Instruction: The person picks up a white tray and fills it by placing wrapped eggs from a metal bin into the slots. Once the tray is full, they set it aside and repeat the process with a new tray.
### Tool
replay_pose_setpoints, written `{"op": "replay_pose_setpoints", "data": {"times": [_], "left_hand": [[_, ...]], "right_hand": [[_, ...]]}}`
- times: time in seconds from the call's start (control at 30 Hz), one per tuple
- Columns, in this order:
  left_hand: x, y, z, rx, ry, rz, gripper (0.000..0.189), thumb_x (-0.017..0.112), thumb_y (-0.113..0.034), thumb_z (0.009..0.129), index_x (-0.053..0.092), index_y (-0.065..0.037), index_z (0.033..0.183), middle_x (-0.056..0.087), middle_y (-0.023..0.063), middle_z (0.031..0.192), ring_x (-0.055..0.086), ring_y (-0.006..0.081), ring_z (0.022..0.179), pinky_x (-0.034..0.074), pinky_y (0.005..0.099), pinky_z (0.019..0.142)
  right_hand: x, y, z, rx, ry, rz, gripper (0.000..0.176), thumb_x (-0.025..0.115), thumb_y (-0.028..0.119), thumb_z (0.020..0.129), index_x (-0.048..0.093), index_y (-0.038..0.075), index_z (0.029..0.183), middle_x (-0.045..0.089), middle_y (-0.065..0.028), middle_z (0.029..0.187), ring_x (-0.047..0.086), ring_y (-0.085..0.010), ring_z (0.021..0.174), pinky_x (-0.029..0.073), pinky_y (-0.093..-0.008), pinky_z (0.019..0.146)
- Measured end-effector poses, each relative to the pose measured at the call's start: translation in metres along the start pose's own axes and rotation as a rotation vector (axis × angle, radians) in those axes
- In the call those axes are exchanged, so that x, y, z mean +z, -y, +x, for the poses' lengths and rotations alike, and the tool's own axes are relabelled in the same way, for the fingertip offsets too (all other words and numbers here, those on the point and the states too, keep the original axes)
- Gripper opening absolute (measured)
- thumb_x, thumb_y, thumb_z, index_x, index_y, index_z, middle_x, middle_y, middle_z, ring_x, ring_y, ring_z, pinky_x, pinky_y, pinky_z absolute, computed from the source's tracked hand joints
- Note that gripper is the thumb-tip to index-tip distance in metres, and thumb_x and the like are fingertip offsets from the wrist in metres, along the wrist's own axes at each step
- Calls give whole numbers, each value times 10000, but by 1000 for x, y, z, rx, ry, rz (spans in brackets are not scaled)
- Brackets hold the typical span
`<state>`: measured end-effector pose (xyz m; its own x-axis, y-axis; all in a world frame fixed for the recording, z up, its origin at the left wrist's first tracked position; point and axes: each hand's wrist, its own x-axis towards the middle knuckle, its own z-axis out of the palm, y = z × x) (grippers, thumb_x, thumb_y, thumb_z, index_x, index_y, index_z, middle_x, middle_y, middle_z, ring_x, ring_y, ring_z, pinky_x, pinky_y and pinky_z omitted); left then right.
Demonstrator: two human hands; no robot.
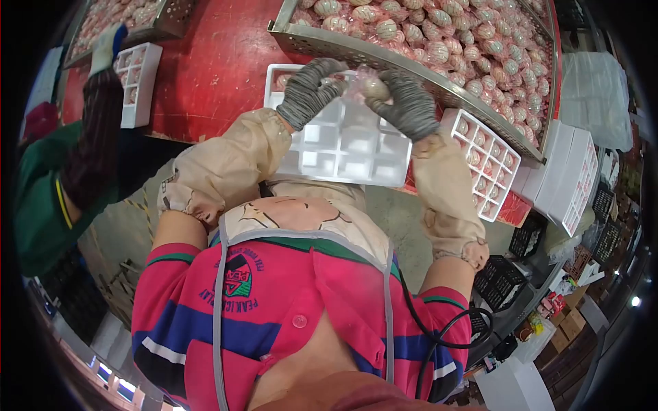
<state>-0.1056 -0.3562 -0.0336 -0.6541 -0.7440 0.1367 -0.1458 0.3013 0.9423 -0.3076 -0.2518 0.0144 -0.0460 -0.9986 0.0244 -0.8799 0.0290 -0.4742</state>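
Note:
A white compartment tray [320, 157] lies at the red table's near edge, most of its visible cells empty, with a wrapped ball in the back left cell. Over its back part, my left hand [310, 92], in a grey striped glove, has its fingers curled near a clear wrapper. My right hand [406, 104], gloved alike, is closed on a plastic-wrapped ball [375, 89] above the tray's back edge. The clear wrapping spreads between both hands. Whether my left fingertips grip the wrapper is hard to make out.
Beyond my hands stands a metal bin [411, 58] full of wrapped balls. A filled white tray [481, 164] lies to the right, near stacked white boxes [558, 178]. At the left, a co-worker's gloved hand [108, 51] is over another tray [140, 85] on the red table [212, 68].

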Motion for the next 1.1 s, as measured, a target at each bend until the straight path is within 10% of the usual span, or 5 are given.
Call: {"op": "replay_pose_setpoints", "data": {"times": [0.1, 0.33, 0.77, 0.83, 1.1], "left_hand": [[18, 24, 4, 236, 87, 502, 390, 740, -185, 729, 629, -91, 1090, 563, 129, 1142, 545, 262, 1045, 451, 363, 916], [28, 13, 30, 78, 327, 785, 261, 685, -230, 720, 663, -121, 956, 561, 136, 983, 560, 326, 928, 478, 403, 787], [52, 22, 58, -145, 610, 946, 251, 559, -250, 795, 694, -85, 928, 671, 167, 834, 655, 330, 790, 509, 456, 709], [62, 24, 57, -106, 379, 916, 248, 564, -260, 787, 706, -88, 896, 671, 173, 847, 656, 331, 809, 509, 463, 715], [52, 20, 55, -91, 587, 962, 336, 560, -399, 812, 690, -110, 923, 665, 162, 865, 646, 326, 809, 496, 450, 726]], "right_hand": [[40, -21, -6, -2, -38, -103, 456, 674, 314, 785, 548, 55, 1139, 600, -156, 1036, 582, -323, 960, 482, -396, 808], [55, -33, 2, 144, 232, -255, 373, 570, 306, 841, 570, 68, 1129, 595, -161, 1082, 564, -323, 1010, 471, -422, 812], [84, -36, 22, 225, 134, -482, 383, 411, 291, 918, 544, 85, 1213, 544, -142, 1244, 485, -278, 1180, 342, -404, 1012], [91, -44, 26, 324, 209, -240, 396, 386, 325, 926, 550, 100, 1208, 556, -122, 1239, 505, -270, 1165, 353, -387, 1015], [29, -27, 4, 143, 213, -49, 341, 569, 417, 867, 635, 163, 1084, 660, -127, 903, 623, -266, 840, 465, -404, 770]]}}
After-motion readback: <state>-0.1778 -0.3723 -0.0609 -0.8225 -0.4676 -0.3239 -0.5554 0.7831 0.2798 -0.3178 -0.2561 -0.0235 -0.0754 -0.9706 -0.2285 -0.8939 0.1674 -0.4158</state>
